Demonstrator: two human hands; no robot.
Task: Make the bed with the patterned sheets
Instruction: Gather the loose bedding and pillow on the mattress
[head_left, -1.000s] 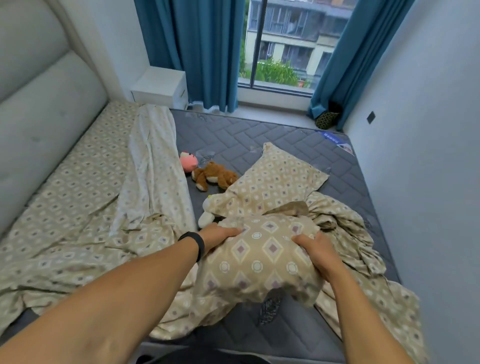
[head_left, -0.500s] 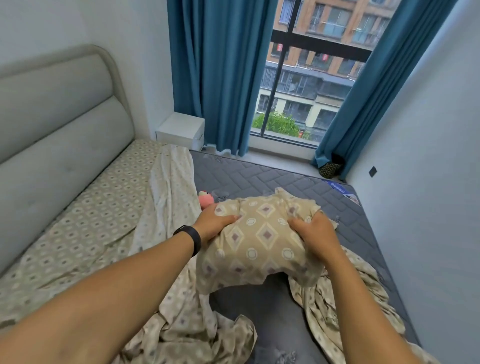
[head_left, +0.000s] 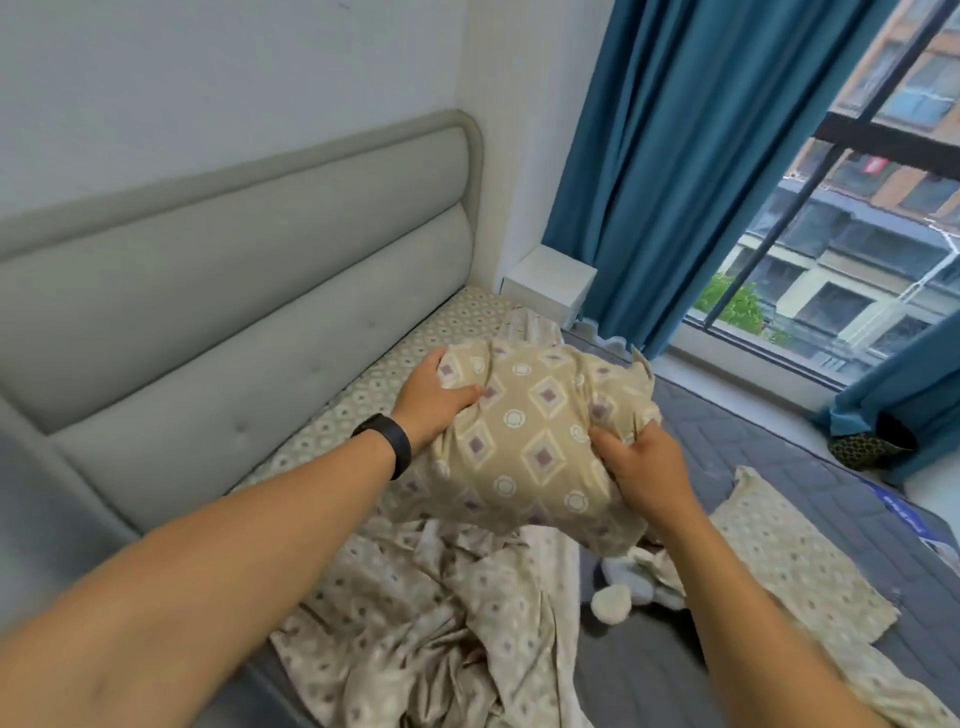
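Hands, left (head_left: 434, 397) and right (head_left: 641, 467), clamp the patterned pillow (head_left: 530, 436) at both ends, probably to carry it toward the headboard (head_left: 234, 312)

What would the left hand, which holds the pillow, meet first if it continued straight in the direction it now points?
Probably the patterned sheet along the headboard. The left hand grips the pillow and points up the bed toward the far corner; depth is uncertain, so it may instead pass above it toward the nightstand.

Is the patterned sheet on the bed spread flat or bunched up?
Bunched up: the patterned sheet lies crumpled in folds, leaving the grey mattress bare.
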